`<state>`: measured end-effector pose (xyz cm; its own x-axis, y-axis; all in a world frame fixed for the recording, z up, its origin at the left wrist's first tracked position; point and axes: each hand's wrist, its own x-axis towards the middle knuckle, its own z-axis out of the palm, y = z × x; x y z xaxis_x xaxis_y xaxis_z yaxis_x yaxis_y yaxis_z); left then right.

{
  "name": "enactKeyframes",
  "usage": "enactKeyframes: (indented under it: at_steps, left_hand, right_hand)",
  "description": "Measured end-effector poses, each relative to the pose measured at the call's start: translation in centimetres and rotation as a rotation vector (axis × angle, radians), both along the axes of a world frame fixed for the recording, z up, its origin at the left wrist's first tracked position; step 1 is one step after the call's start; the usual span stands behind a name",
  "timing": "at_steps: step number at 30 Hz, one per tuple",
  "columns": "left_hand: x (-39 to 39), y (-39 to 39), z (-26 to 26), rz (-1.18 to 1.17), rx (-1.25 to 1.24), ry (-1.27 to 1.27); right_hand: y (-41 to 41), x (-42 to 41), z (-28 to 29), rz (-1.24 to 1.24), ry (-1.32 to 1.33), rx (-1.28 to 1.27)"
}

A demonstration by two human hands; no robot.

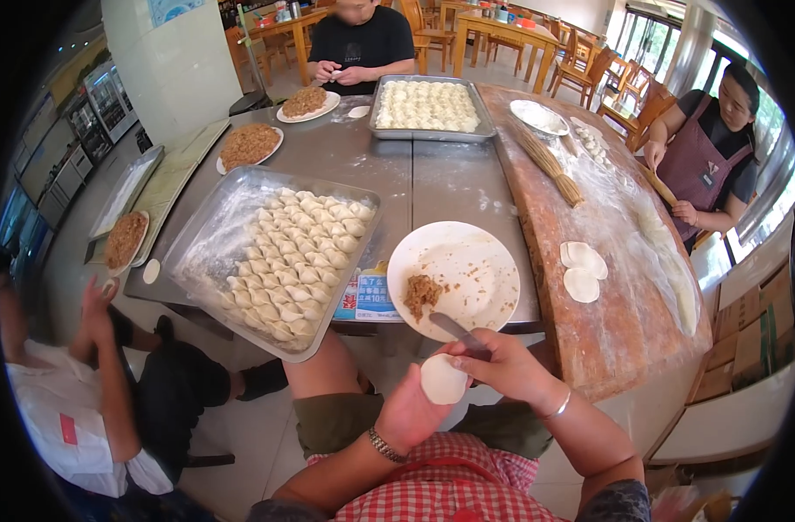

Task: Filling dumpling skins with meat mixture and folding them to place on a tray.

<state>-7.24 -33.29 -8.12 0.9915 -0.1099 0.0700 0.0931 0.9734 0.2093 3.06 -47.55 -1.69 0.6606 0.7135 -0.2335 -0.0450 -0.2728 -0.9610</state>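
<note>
A round dough wrapper [443,382] lies flat on the fingers of my left hand [403,411], just beyond the table's near edge. My right hand [511,365] grips a flat metal filling spatula [456,329], and its thumb and fingers touch the wrapper's right edge. The spatula's tip reaches over a white plate [482,251] with a small heap of minced filling [421,292] at its left side. To the left, a metal tray [218,225] dusted with flour holds rows of folded dumplings [306,254].
A second dumpling tray [433,136] stands farther back. On the right, a floury wooden board [534,241] carries loose wrappers [581,287], a straw brush [547,163] and a long dough strip [678,280]. Plates of filling [249,145] line the left. Co-workers sit left and opposite; another stands right.
</note>
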Motion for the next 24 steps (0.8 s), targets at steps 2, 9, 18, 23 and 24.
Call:
enactKeyframes:
  at_steps: [2, 9, 18, 23, 24]
  left_hand:
    - [-0.8, 1.1, -0.4, 0.019, 0.027, 0.112]
    - [-0.2, 3.9, -3.9, 0.144, -0.028, 0.465]
    - [3.2, 2.3, -2.1, 0.237, 0.001, 0.472]
    - [3.7, 1.4, -2.1, 0.247, -0.108, 0.457]
    - [3.8, 1.1, -2.1, 0.256, -0.119, 0.462]
  right_hand:
    - [0.9, 0.5, -0.6, -0.033, -0.2, 0.027]
    - [4.8, 1.9, 1.8, 0.049, -1.168, -0.614]
    - [2.2, 1.5, 2.4, 0.072, -0.907, -0.633]
    - [1.3, 0.3, 0.1, -0.007, -0.726, -0.554]
    - [0.6, 0.6, -1.1, -0.032, -0.696, -0.451]
